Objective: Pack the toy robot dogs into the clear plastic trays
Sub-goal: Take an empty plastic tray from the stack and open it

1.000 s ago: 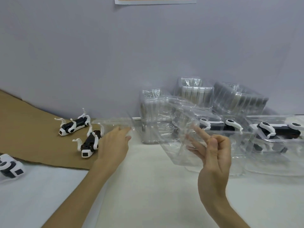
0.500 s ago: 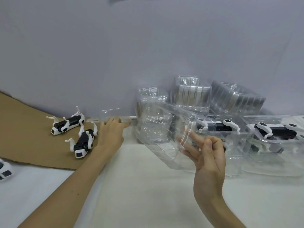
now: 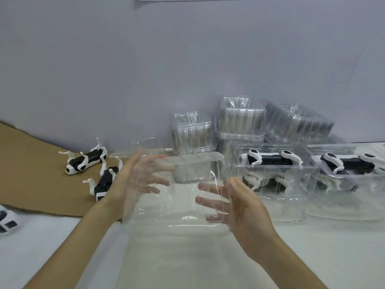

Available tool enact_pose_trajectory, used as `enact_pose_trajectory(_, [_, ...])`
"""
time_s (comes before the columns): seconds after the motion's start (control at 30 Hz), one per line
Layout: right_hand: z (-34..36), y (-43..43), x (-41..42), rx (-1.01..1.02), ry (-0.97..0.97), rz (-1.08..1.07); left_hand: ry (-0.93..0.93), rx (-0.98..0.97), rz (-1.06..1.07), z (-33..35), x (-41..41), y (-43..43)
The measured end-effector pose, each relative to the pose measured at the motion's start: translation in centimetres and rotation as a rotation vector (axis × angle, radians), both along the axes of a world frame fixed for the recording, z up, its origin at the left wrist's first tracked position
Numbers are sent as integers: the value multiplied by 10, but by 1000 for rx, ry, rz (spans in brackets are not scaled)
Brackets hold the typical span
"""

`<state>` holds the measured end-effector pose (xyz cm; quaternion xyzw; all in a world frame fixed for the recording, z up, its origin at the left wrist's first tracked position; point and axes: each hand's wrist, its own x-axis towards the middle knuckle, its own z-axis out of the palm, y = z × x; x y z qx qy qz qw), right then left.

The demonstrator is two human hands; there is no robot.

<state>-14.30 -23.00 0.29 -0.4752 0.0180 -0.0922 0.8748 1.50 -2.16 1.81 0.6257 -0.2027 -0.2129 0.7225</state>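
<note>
Looking down from the head camera, I see a white worktop (image 3: 187, 257) against a plain grey wall (image 3: 145, 69), with a brown cardboard sheet (image 3: 31, 163) lying at the left. Two black-and-white toy robot dogs (image 3: 86, 161) lie on the cardboard, and a third dog (image 3: 7, 221) is cut off by the left edge. Stacks of empty clear trays (image 3: 239, 119) stand by the wall. At the right sit two filled clear trays (image 3: 270, 197), a dog in each. My left hand (image 3: 133, 180) and right hand (image 3: 243, 205) face each other, fingers straight and spread. Between them, above the worktop, is the empty clear plastic tray (image 3: 183, 197). It is blurred, and the fingers of both hands show through its walls.
</note>
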Motion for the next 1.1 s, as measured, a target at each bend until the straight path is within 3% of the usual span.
enact_pose_trajectory(0.17, [2,-15,-1,18,209,216,158,3,-320,-13,-14,29])
enact_pose_trajectory(0.3, [0,-21,0,-45,275,347,201,64,-424,-28,-21,36])
enact_pose_trajectory(0.4, [-9,-20,3,-81,327,418,166,151,-370,-37,-32,26])
enact_pose_trajectory(0.57, [-14,-18,8,-94,398,325,214,36,-411,-44,-51,20])
enact_pose_trajectory(0.67, [-15,-22,10,102,344,196,280,-123,-470,-40,-56,19])
enact_pose_trajectory(0.77, [-15,-24,9,109,300,136,297,-280,-397,-42,-65,19])
enact_pose_trajectory(0.93, [-16,-17,10,-74,313,52,373,-412,-79,-49,-70,8])
enact_pose_trajectory(1.1, [-12,-16,7,-266,224,27,361,-491,51,-54,-68,9])
